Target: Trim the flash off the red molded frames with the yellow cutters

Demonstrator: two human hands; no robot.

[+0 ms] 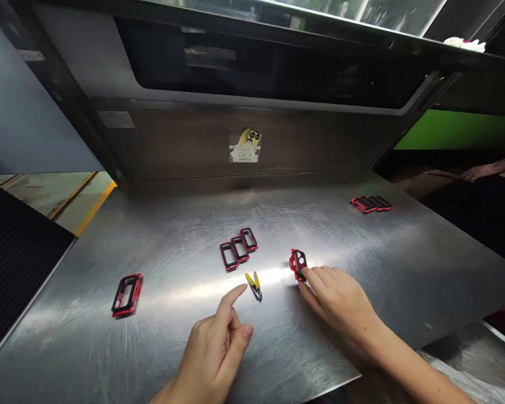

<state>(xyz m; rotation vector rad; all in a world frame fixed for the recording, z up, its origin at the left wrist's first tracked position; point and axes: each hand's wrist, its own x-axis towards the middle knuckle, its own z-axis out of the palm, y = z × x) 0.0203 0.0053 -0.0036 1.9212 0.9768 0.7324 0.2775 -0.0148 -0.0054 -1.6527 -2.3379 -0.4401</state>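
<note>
Between the thumb and fingers of my right hand (334, 294) is a red and black phone case (298, 264), held by its lower end just over the metal table. My left hand (219, 342) hovers above the table with the index finger stretched out and the thumb apart, holding nothing. Just past that fingertip lies a small pair of yellow-handled nippers (255, 285), handles spread. Beyond the nippers, three red and black frames (238, 248) overlap in a slanted row. Another such frame (127, 295) lies alone to the left.
A stack of similar frames (371, 203) lies at the table's far right. Behind the metal table (180, 241) rises a panel with a bagged yellow sample (246, 146) taped on. Another person's hand (482, 171) shows at the right edge.
</note>
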